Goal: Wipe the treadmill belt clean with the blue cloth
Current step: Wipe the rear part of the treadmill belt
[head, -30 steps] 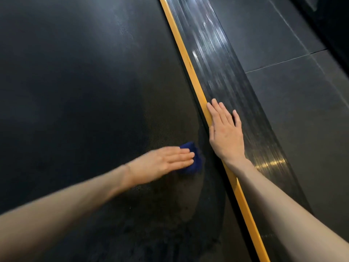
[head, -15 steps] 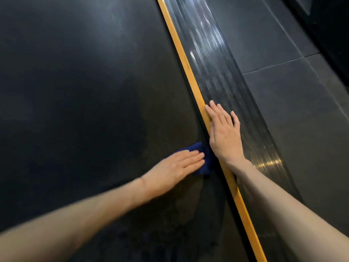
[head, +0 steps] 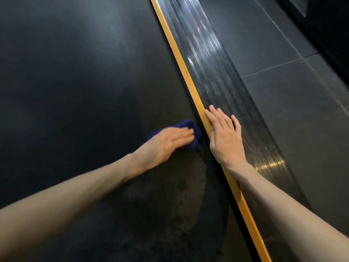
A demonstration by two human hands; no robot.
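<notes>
The black treadmill belt [head: 75,82] fills the left of the view. A crumpled blue cloth [head: 190,127] lies on it close to the belt's right edge, mostly hidden under my left hand [head: 168,144], which presses it flat with straight fingers. My right hand [head: 224,137] rests palm down on the ribbed black side rail [head: 213,59], its fingers straight and its thumb side over the yellow strip [head: 179,59].
A duller, smeared patch of belt [head: 175,195] lies below my left hand. Dark grey floor tiles [head: 294,110] run along the right of the rail. A dark object [head: 324,25] stands at the top right.
My left hand has slid the blue cloth to the right and a little up, toward the yellow strip. My right hand has stayed on the rail.
</notes>
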